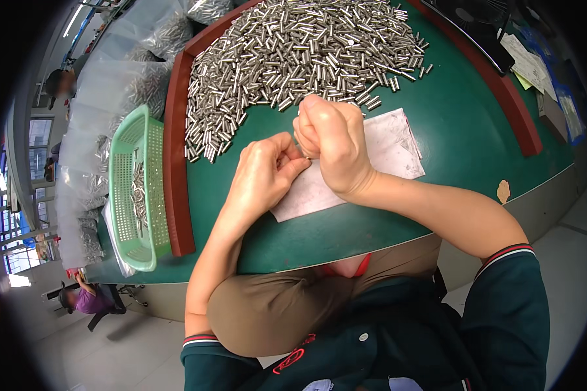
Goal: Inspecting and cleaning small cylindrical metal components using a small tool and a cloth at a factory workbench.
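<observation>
My left hand and my right hand meet above a white paper sheet on the green table. Both hands are closed, fingertips touching each other, and a thin metal pin shows between them. Just beyond the hands lies a large heap of small silver metal pins. My right fist covers the near edge of that heap.
A green plastic basket holding several pins sits at the table's left, past a red-brown rim. Clear bags of pins pile up at the far left. Papers and a black fan lie far right. Another person is below left.
</observation>
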Demonstrator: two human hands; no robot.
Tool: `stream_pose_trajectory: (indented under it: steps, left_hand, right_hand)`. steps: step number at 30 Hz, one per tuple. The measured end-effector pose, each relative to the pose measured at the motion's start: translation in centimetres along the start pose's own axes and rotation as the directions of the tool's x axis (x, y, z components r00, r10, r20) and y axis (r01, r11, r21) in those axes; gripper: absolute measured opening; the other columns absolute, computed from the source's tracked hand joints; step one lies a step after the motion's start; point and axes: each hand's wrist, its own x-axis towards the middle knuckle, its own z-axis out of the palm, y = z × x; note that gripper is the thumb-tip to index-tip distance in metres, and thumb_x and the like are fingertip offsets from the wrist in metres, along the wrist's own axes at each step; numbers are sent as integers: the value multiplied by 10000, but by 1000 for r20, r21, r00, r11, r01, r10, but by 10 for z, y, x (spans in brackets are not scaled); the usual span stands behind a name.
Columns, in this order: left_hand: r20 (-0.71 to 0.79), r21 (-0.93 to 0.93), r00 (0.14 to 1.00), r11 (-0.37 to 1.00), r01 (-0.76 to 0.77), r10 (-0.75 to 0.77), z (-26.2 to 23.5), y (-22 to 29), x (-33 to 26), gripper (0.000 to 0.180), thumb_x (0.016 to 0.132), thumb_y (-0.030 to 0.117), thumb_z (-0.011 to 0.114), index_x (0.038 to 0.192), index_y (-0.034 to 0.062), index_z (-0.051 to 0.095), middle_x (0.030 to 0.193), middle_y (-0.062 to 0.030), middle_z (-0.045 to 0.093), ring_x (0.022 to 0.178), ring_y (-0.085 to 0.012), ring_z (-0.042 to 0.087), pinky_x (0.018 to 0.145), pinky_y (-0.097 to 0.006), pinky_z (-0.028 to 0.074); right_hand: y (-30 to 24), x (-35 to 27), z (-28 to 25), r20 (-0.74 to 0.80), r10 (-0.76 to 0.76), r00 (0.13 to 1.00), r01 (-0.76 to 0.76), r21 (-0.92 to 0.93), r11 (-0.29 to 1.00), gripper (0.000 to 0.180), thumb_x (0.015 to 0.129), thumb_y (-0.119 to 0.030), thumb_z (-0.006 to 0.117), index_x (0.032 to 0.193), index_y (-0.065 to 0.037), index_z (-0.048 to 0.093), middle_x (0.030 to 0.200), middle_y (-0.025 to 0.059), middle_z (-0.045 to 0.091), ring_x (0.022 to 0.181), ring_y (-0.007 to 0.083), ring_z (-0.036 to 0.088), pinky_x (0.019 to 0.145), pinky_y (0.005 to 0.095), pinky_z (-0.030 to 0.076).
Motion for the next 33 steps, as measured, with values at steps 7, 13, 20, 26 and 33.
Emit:
stream_pose_trajectory:
  steps: [7,13,20,26,33]
  left_hand:
    - [32,-66,999,997,-35,37,3,-15,3,147,677,72,645,649,-10,526,498,-60,475,454,-128,442,449,-297,368]
    - [42,-82,999,996,-24,27,4,-14,-3,151,693,91,649,669,-11,540,505,-33,476,462,-92,419,437,-264,345]
    - [80,-424,995,901,87,-58,-2,-10,-2,136,788,130,587,763,8,532,600,1,503,506,-63,400,466,-199,323]
    - [330,-943,943,58,328,36,-10,-33,1,129,847,155,534,819,32,505,744,-53,511,515,-44,326,489,-170,304]
    - [367,-930,930,34,366,8,-14,-37,1,178,839,124,535,965,-1,520,766,-54,553,553,-45,395,496,-164,331]
  right_hand:
    - [6,2,0,26,-26,999,26,-32,999,350,848,-169,351,520,-79,272,452,-23,272,398,53,233,381,235,191]
    - [-9,16,-18,73,224,972,-236,324,916,383,855,-235,318,497,-116,251,406,-16,228,346,78,162,335,240,132]
    - [-6,7,-19,137,210,968,-235,207,950,372,859,-218,308,506,-110,266,418,-21,242,362,65,177,352,228,147]
    - [-6,11,-22,153,299,942,-331,271,904,394,876,-250,304,510,-116,248,415,-21,216,367,72,159,359,234,140]
    - [-4,15,-24,148,325,934,-356,300,885,390,860,-245,322,499,-115,250,425,-32,229,365,59,175,353,227,151]
